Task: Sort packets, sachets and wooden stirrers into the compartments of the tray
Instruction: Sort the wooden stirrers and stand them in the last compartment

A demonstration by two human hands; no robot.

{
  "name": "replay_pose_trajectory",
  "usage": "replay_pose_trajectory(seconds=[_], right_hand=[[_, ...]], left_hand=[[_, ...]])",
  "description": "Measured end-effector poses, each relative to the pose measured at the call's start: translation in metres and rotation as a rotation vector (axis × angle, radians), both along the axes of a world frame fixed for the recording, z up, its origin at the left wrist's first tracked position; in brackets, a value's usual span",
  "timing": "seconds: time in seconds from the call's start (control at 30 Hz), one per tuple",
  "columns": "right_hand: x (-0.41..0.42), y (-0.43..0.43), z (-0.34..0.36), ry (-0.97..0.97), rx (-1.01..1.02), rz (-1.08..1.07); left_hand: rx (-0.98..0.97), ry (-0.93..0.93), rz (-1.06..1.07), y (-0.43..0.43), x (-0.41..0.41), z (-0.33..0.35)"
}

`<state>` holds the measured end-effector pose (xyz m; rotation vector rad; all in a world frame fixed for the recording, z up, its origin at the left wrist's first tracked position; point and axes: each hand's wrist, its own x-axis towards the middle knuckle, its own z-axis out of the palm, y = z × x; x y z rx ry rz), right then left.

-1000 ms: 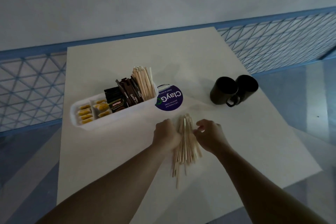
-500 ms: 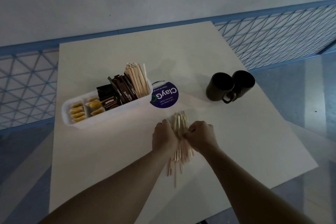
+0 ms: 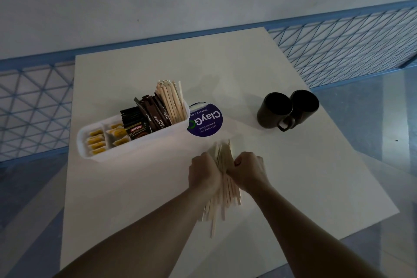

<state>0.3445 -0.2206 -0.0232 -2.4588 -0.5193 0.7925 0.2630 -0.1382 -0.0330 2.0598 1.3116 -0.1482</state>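
Pale wood fills the middle of the scene: a loose bundle of stirrers point(image 3: 222, 185) lies on the white table point(image 3: 304, 165), fanned out towards six o'clock, with its far tips pointing to twelve o'clock. The left hand point(image 3: 204, 175) presses against the bundle from nine o'clock and the right hand point(image 3: 248, 171) from three o'clock, so the sticks sit squeezed between them. The right hand's fingers point(image 3: 239, 161) are curled in tight over the upper part of the bundle, gripping it; the left hand's fingers are turned away from the camera, and I cannot tell whether they are wrapped round the sticks or only pushed flat against them. At about ten o'clock from the hands stands the white tray point(image 3: 135, 144), a long tray with compartments. Its left end holds yellow sachets point(image 3: 97, 142), the next compartment more yellow-marked sachets point(image 3: 117, 134), then come dark coffee packets point(image 3: 136, 126) and brown sugar sticks point(image 3: 155, 113) standing upright, and the right end holds a leaning sheaf of upright stirrers point(image 3: 170, 101). Just beside the tray's right end lies a round purple sticker point(image 3: 206, 123) with white lettering. At two o'clock from the hands, well apart from them, two dark mugs point(image 3: 286, 109) stand touching each other.
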Motion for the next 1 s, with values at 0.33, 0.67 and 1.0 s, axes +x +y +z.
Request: replay_pose_trajectory(seconds=[0.33, 0.67, 1.0], right_hand=[[0.0, 0.002, 0.001, -0.05, -0.051, 0.007], [0.009, 0.001, 0.009, -0.011, -0.039, 0.03], [0.025, 0.02, 0.021, 0.054, 0.036, -0.033]], left_hand=[[-0.05, 0.044, -0.019, 0.009, 0.0, 0.005], [-0.143, -0.024, 0.023, 0.023, 0.001, 0.019], [-0.261, -0.223, 0.1, 0.043, 0.0, 0.041]])
